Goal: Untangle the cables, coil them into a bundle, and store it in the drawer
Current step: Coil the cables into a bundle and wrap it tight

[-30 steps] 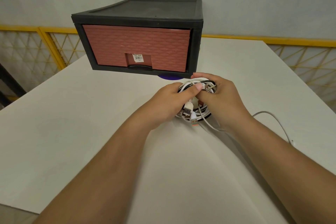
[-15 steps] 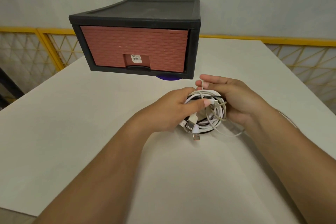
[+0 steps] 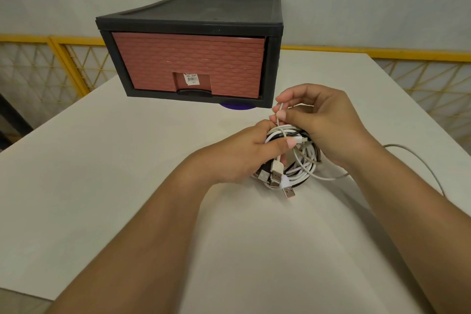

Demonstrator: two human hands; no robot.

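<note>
Nearest on the white counter [image 3: 102,186], a cluster of USB plugs [image 3: 276,174] sticks out of the near edge of the cable bundle [image 3: 303,163], with one orange-tongued plug [image 3: 289,192] lying lowest. The bundle sits right of centre, on or just above the counter; I cannot tell which. It is already well formed, with white and black loops lying in a rough ring. The left hand [image 3: 242,153] grips it from the left, fingers [image 3: 266,126] curled round the loops and the thumb pressed across the top. Just beyond, the right hand [image 3: 328,122] pinches a white strand [image 3: 280,112] between thumb and forefinger, held up over the far side of the coil. A grey cable tail [image 3: 410,154] loops loose on the counter to the right and passes behind the right wrist. So the coiling looks mostly done but not finished: that tail has yet to be wound in, and the plug ends are not tucked. Farther back stands the black cabinet [image 3: 193,10], its brick-patterned drawer [image 3: 188,64] shut flush, with a barcode label [image 3: 192,79] above the handle recess. A purple disc [image 3: 237,106] peeks from under the cabinet's near right edge. Storing is wholly left to do: open the drawer, put the bundle in, close it. A yellow railing [image 3: 63,58] lies beyond the counter.
</note>
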